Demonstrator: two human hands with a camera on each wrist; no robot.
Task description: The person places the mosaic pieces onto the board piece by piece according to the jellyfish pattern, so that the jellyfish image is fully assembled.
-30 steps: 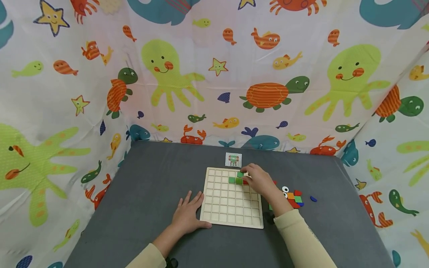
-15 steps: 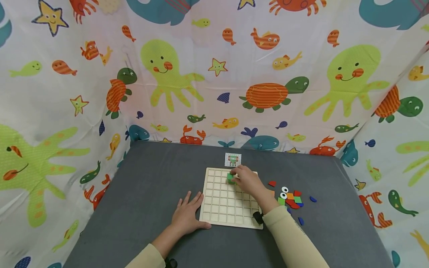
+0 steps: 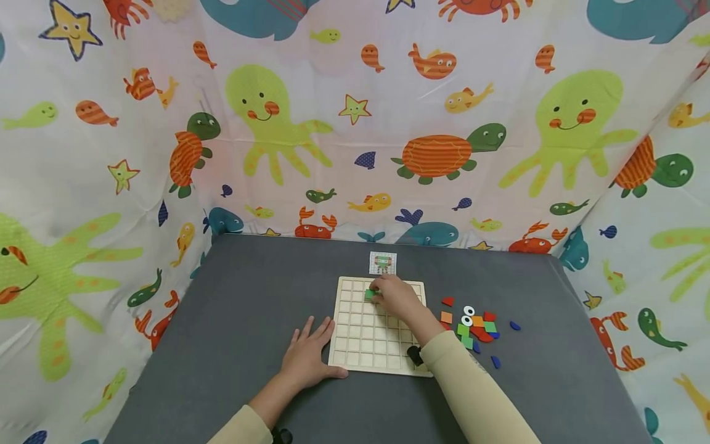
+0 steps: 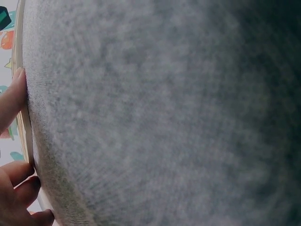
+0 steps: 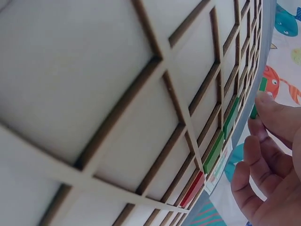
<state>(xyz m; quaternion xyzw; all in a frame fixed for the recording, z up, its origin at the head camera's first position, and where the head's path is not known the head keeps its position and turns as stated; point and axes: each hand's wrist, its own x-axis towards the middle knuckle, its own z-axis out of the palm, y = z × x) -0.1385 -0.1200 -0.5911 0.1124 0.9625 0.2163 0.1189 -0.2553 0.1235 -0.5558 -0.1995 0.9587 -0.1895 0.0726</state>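
A pale wooden grid board (image 3: 374, 345) lies on the grey table. My right hand (image 3: 395, 296) is over its far rows, pinching a green square tile (image 3: 368, 295) between thumb and fingertips. In the right wrist view, the pinched tile (image 5: 263, 85) is tilted on edge above the board. Two green tiles, a nearer one (image 5: 214, 153) and a farther one (image 5: 231, 116), sit in neighbouring cells beside a red tile (image 5: 192, 189). With spread fingers, my left hand (image 3: 308, 354) rests at the board's near left corner, thumb along the front edge. Fingertips (image 4: 19, 84) touch the board's side in the left wrist view.
A small picture card (image 3: 383, 263) lies just beyond the board. To the right are loose pieces: white rings (image 3: 468, 311), an orange square (image 3: 446, 317), green squares (image 3: 467, 342), red pieces (image 3: 481, 334) and blue half-rounds (image 3: 496, 362). A sea-animal-print cloth (image 3: 344, 142) hangs behind the table.
My right hand has moved left across the far rows with the green tile. More of the loose pieces on the right now show. The left hand stays at the board's corner.
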